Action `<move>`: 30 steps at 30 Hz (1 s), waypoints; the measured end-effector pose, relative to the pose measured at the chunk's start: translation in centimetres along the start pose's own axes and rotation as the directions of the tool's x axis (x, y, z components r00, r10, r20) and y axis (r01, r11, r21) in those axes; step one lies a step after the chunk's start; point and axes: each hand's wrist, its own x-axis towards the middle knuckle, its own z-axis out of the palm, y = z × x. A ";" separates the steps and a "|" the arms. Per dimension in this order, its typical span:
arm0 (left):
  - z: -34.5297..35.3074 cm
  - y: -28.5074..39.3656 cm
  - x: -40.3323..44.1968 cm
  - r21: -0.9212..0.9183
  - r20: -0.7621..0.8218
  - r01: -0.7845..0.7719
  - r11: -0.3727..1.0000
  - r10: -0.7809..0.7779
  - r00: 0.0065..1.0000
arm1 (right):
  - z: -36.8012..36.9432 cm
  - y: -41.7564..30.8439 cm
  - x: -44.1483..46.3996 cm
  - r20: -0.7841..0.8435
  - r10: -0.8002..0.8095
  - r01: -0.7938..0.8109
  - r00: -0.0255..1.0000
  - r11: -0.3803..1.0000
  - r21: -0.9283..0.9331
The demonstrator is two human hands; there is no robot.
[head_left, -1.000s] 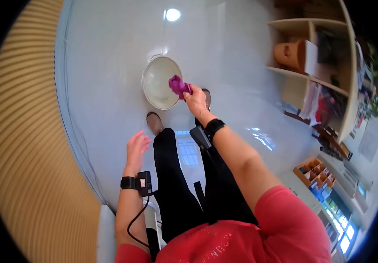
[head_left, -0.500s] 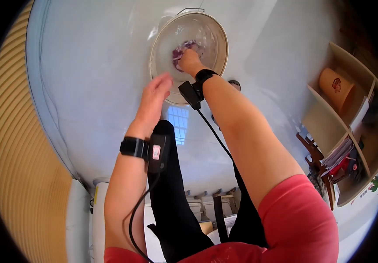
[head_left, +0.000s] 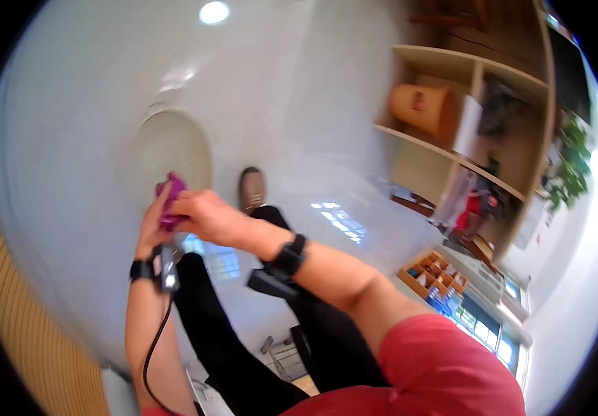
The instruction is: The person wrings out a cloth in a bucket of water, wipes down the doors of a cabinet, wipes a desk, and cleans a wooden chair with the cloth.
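A wet-looking purple cloth (head_left: 173,202) is held between my two hands, over the near edge of a round pale basin (head_left: 174,142) on the floor. My right hand (head_left: 207,216) grips the cloth from the right with its fingers closed. On the other side my left hand (head_left: 153,225) is wrapped round the cloth's left part, its fingers partly hidden behind it. The basin looks blurred, and its contents cannot be made out.
A wooden shelf unit (head_left: 500,69) at the right holds an orange bin (head_left: 423,107). Below it is a divided wooden box (head_left: 434,274). A ribbed tan surface (head_left: 28,312) runs along the left. My shoe (head_left: 252,188) is right of the basin.
My right hand has lifted the cloth out of the basin, and my left hand has closed on it too. The view has swung, so the basin appears farther left and smaller.
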 end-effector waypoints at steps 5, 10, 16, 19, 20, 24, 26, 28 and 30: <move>3.3 -0.8 -3.4 -0.173 -0.185 -0.078 0.982 0.046 0.982 | -0.1 3.8 3.8 -0.008 0.353 -0.343 0.936 0.914 0.219; 2.9 -0.7 -3.6 -0.076 0.092 0.032 0.997 -0.025 0.995 | 1.8 6.9 4.8 0.075 0.360 -0.337 0.930 0.753 0.565; 4.7 0.0 -4.0 -0.123 -0.053 0.067 0.990 -0.074 0.996 | 1.8 6.3 5.1 0.451 0.200 -0.494 0.870 0.367 0.789; 4.0 0.8 -3.5 -0.024 0.018 0.188 0.982 -0.187 0.982 | 1.8 5.5 5.3 0.336 0.286 -0.440 0.898 0.534 0.722; 5.1 1.1 -4.1 0.034 -0.026 0.150 0.988 -0.149 0.989 | 1.9 5.1 5.5 0.288 0.312 -0.423 0.905 0.604 0.675; 5.4 1.2 -3.3 0.461 -0.214 0.120 0.879 -0.021 0.977 | 3.1 4.6 6.9 0.235 0.322 -0.397 0.917 0.789 0.468; 4.9 0.3 -2.5 0.553 -0.256 0.014 0.833 0.153 0.954 | 4.3 4.7 7.4 0.134 0.310 -0.337 0.941 0.872 0.354; 1.4 -0.8 0.6 0.763 -0.311 0.019 0.646 0.341 0.887 | 4.8 4.6 7.7 0.044 0.316 -0.316 0.948 0.913 0.256; -1.5 -1.4 2.0 0.982 -0.112 0.001 0.190 0.571 0.813 | 4.7 3.5 7.4 -0.049 0.355 -0.338 0.934 0.919 0.203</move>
